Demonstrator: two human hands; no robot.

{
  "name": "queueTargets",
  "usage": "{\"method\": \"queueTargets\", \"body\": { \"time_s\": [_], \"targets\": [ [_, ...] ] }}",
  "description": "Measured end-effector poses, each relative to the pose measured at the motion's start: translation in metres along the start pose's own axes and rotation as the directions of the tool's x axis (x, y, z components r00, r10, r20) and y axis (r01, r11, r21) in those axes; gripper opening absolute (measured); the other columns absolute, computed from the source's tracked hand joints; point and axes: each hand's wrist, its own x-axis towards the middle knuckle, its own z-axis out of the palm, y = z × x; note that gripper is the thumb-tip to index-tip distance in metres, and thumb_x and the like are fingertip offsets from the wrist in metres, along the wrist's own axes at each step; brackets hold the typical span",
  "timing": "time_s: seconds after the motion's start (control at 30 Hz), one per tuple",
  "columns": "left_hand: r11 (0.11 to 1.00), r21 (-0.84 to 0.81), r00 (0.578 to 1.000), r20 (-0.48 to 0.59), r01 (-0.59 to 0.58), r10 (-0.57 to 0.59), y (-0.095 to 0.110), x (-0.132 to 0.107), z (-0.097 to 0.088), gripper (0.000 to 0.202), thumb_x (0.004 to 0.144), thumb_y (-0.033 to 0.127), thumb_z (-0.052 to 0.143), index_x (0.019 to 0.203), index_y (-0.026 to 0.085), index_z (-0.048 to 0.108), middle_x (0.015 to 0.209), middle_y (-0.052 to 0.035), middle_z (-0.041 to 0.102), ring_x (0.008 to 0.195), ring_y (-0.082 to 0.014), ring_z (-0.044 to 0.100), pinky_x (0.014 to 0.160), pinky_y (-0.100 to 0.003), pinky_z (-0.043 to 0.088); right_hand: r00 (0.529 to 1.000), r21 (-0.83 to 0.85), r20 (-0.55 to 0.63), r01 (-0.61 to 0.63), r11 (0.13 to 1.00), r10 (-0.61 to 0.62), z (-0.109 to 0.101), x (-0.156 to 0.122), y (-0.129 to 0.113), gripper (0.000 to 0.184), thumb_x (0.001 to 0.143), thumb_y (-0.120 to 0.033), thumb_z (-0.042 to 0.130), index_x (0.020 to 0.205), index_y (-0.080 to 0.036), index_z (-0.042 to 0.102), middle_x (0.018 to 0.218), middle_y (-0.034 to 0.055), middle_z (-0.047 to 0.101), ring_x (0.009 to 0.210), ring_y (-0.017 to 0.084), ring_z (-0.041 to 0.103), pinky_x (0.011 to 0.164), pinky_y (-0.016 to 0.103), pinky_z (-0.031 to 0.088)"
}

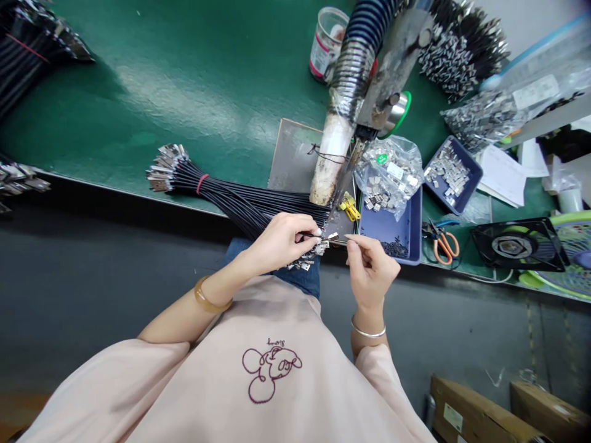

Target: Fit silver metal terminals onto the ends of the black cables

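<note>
My left hand (287,241) is closed in a pinch on the end of a black cable at the table's front edge. Between my thumb and fingers, my right hand (373,266) grips a thin metal tool (340,242), perhaps tweezers. Its tip meets the small metal connector (333,235) at the cable end; the exact contact is too small to make out. A bundle of black cables (240,195), tied with a red band (201,183), runs left from beneath my left hand. More metal connector ends (302,264) hang just below that hand.
A ribbed hose with a pale nozzle (330,154) hangs over a grey plate (293,154). To the right are a blue tray (397,231), a bag of metal shells (390,172), a smaller tray (452,172), orange-handled pliers (446,246) and a black fan (517,245).
</note>
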Motion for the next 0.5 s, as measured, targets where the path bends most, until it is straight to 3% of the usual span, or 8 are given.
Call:
{"method": "queueTargets", "body": {
  "time_s": [0.13, 0.27, 0.33, 0.4, 0.5],
  "targets": [
    [0.995, 0.083, 0.998, -0.015, -0.059, 0.060, -0.001, -0.002, 0.005, 0.012, 0.083, 0.010, 0.063, 0.071, 0.013, 0.066, 0.065, 0.0009, 0.058, 0.057, -0.0095, 0.048, 0.057, -0.022, 0.035, 0.965, -0.117, 0.227, 0.163, 0.980, -0.134, 0.000, 0.008, -0.007, 0.019, 0.098, -0.029, 0.058, 0.108, -0.020, 0.071, 0.075, 0.0011, 0.073, 0.059, 0.010, 0.063, 0.061, 0.023, 0.048],
    [0.991, 0.120, 0.998, -0.024, -0.063, 0.066, -0.003, -0.005, 0.008, 0.014, 0.082, 0.010, 0.063, 0.069, 0.012, 0.065, 0.063, 0.0011, 0.057, 0.057, -0.0094, 0.048, 0.057, -0.022, 0.034, 0.933, -0.135, 0.323, 0.214, 0.968, -0.161, 0.010, 0.011, -0.005, 0.019, 0.100, -0.026, 0.054, 0.098, -0.020, 0.071, 0.081, 0.0032, 0.074, 0.066, 0.011, 0.065, 0.063, 0.024, 0.045],
    [0.994, 0.098, 0.998, -0.026, -0.053, 0.056, -0.004, -0.006, 0.007, 0.013, 0.081, 0.009, 0.062, 0.069, 0.012, 0.066, 0.062, 0.0017, 0.057, 0.055, -0.0087, 0.047, 0.056, -0.022, 0.034, 0.938, -0.062, 0.326, 0.142, 0.988, -0.114, 0.016, 0.010, -0.002, 0.019, 0.099, -0.028, 0.054, 0.092, -0.020, 0.070, 0.079, 0.0022, 0.072, 0.065, 0.011, 0.063, 0.063, 0.023, 0.044],
    [0.999, 0.037, 0.999, -0.025, -0.032, 0.033, -0.004, -0.006, 0.005, 0.011, 0.081, 0.011, 0.063, 0.071, 0.012, 0.067, 0.061, 0.0023, 0.057, 0.054, -0.0078, 0.044, 0.055, -0.022, 0.033, 0.948, 0.093, 0.318, -0.032, 0.995, 0.001, 0.022, 0.009, 0.000, 0.019, 0.098, -0.032, 0.056, 0.088, -0.020, 0.067, 0.071, -0.0006, 0.067, 0.058, 0.009, 0.057, 0.057, 0.022, 0.042],
    [0.994, -0.101, 0.999, 0.004, 0.034, -0.033, -0.004, -0.007, 0.001, 0.012, 0.084, 0.017, 0.062, 0.076, 0.012, 0.069, 0.062, 0.0024, 0.059, 0.054, -0.0074, 0.042, 0.054, -0.021, 0.032, 0.931, 0.358, 0.311, -0.302, 0.884, 0.192, 0.027, 0.008, 0.002, 0.023, 0.094, -0.040, 0.060, 0.082, -0.021, 0.061, 0.061, -0.0051, 0.057, 0.049, 0.008, 0.050, 0.049, 0.021, 0.040]
  ]
}}
